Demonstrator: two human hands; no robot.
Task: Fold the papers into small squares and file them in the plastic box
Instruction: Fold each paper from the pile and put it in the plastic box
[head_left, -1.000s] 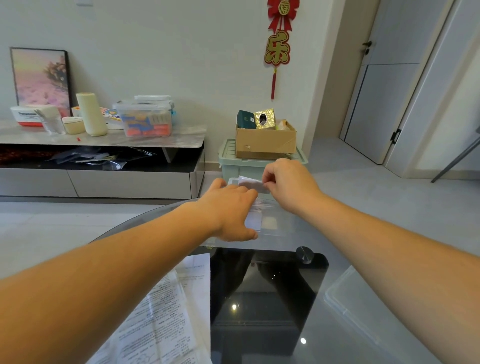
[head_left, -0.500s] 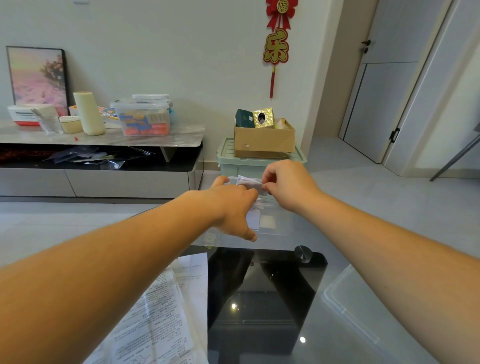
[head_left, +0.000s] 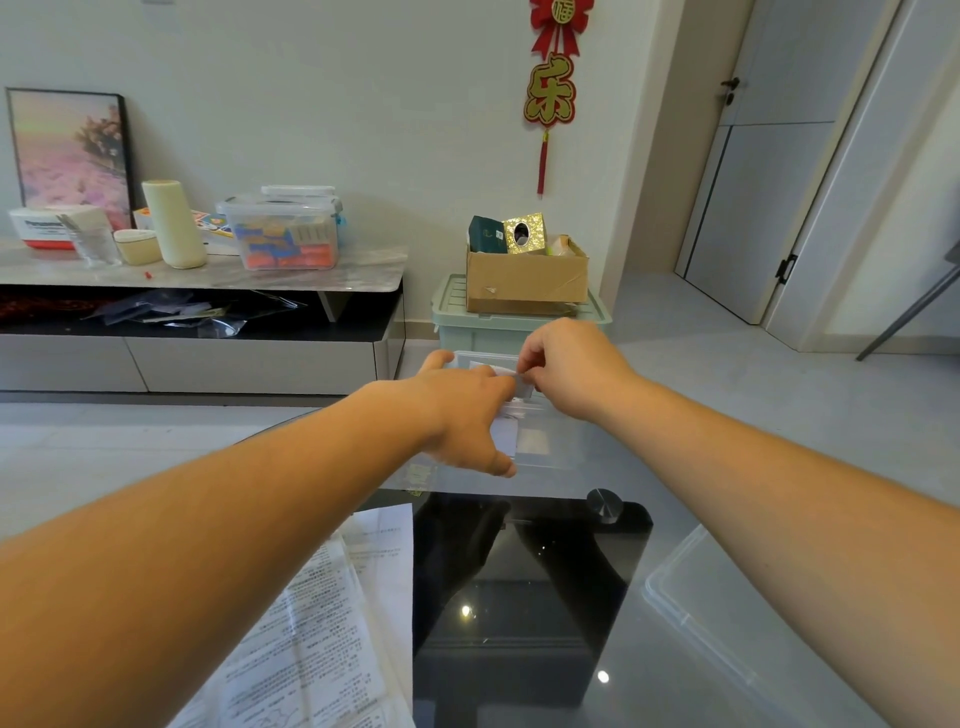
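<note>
Hands both reaching out to 12 o'clock. Right hand (head_left: 571, 370) is pinching a folded paper (head_left: 508, 372) between fingertips and thumb, holding it at the open top of the plastic box (head_left: 553, 448).

Left hand (head_left: 460, 415) is lying across the left part of the box, thumb pointing along the near wall and index finger stretching toward the far rim. The other fingers are hiding behind the back of the hand, so can't tell if it is gripping anything.

The box is clear and sitting at the far edge of the glass worktop (head_left: 524, 639), at 12 o'clock. More white folded pieces are showing through its wall, just beside the left thumb.

Unfolded printed papers (head_left: 322, 623) are lying at 7 o'clock, partly under the left forearm. A clear lid (head_left: 711, 597) is lying flat at 4 o'clock, partly under the right forearm.

Beyond the worktop, a cardboard box (head_left: 527, 283) is sitting on a pale green bin (head_left: 470, 325) on the floor.
</note>
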